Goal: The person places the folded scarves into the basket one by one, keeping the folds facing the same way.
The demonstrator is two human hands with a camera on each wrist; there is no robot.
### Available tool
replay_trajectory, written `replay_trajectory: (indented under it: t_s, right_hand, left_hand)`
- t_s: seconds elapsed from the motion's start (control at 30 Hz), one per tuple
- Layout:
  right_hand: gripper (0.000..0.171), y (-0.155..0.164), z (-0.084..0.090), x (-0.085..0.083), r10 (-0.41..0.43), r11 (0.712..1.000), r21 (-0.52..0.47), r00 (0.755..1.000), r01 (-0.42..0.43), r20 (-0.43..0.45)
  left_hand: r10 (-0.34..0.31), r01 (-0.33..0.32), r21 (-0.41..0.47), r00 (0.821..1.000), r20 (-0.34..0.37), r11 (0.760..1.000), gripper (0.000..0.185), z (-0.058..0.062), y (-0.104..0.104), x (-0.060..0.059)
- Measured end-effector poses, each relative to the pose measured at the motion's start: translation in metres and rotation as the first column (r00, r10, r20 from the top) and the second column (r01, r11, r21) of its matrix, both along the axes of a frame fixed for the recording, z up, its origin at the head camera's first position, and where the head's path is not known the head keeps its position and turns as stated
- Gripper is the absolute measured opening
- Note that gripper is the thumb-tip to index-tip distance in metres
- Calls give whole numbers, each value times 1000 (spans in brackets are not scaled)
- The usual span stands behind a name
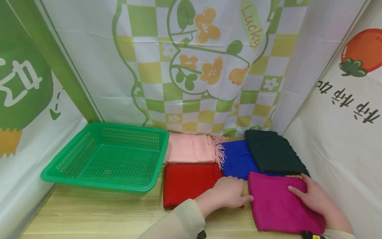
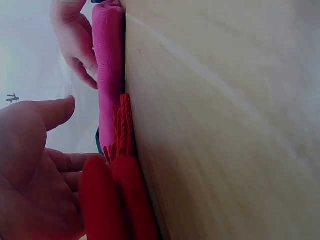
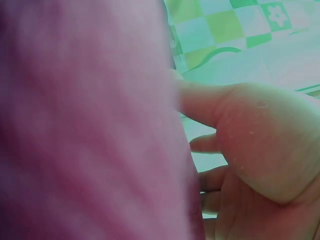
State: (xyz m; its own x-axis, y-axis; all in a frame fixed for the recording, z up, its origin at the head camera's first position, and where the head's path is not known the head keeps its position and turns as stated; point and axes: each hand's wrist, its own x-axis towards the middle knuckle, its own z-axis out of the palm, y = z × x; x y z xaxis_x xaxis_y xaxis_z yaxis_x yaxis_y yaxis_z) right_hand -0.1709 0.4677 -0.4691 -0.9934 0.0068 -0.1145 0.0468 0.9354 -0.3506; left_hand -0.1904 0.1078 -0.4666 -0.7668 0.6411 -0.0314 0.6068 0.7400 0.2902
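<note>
Left hand: the left hand [image 1: 228,196] lies on the right end of the red cloth [image 1: 188,182], fingers [image 1: 243,199] stretched out flat toward the magenta cloth [image 1: 277,205], their tips at its left edge; nothing is pinched or gripped.
Left hand, wrist view: the palm [image 2: 30,175] hangs open beside the red cloth [image 2: 117,200], whose fringe [image 2: 122,125] meets the magenta cloth [image 2: 110,65] on the table [image 2: 225,125].
Right hand: the right hand [image 1: 313,197] rests on top of the magenta cloth near its far right corner, fingers nearly straight and spread, pressing down rather than clasping.
Right hand, wrist view: the open palm [image 3: 260,150] sits next to a blurred mass of magenta cloth [image 3: 90,125]; fingers relaxed.
Magenta cloth: folded, on the front right of the table [image 1: 89,215], just beside the red cloth and overlapping the near edge of the blue cloth [image 1: 237,159].
Red cloth: folded, front centre, just in front of the pink cloth [image 1: 191,147].
Pink cloth: folded, its fringe lying over the blue cloth's left edge.
Dark green cloth: the dark green cloth [image 1: 273,152] lies at the back right, partly on the blue one.
Basket: a green plastic basket [image 1: 74,156] stands at the left, touching the pink cloth.
Backdrop: printed sheets [image 1: 209,59] hang behind and at both sides.
</note>
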Motion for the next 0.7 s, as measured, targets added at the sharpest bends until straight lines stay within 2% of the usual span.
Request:
replay_trajectory:
  t_s: [0.3,0.57,0.7]
  right_hand:
    - [98,6,1,2,-14,999,33,1000,14,-8]
    - [101,4,5,6,-63,997,42,994,59,94]
    - [83,1,7,9,-88,996,31,986,84,144]
  left_hand:
    - [27,-29,-31,999,-43,999,47,-1,11,2]
    - [76,-78,-46,997,-31,996,41,-2,21,7]
    - [82,-84,-56,996,-26,995,40,-3,22,8]
